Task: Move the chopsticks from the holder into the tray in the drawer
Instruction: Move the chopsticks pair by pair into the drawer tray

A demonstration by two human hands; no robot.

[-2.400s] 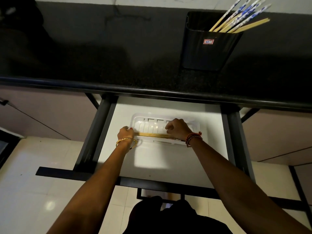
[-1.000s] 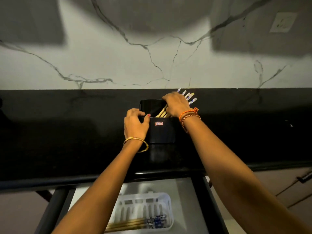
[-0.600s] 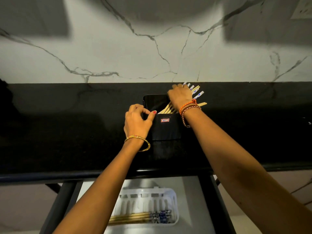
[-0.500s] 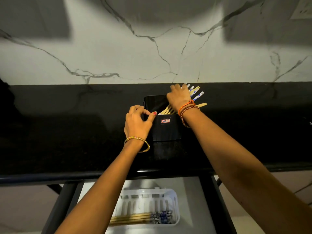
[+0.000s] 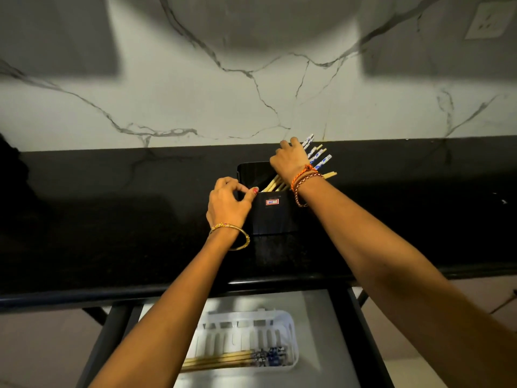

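A black rectangular holder (image 5: 275, 217) stands on the black countertop, with several blue-tipped wooden chopsticks (image 5: 319, 158) leaning out to its right. My left hand (image 5: 228, 203) grips the holder's left rim. My right hand (image 5: 289, 161) is closed over the leaning chopsticks above the holder. Below, the open drawer (image 5: 321, 312) holds a white slotted tray (image 5: 288, 326) with a few chopsticks (image 5: 223, 362) lying along its near side.
The black countertop (image 5: 112, 219) runs left to right under a white marbled wall (image 5: 251, 93). A wall socket (image 5: 488, 21) sits at the top right. Dark drawer rails (image 5: 358, 345) flank the drawer. Pale floor tiles show at the bottom left.
Both hands left the tray in the drawer and came up to the holder. The left hand took the rim, and the right hand closed on the chopsticks, shifting slightly up and right.
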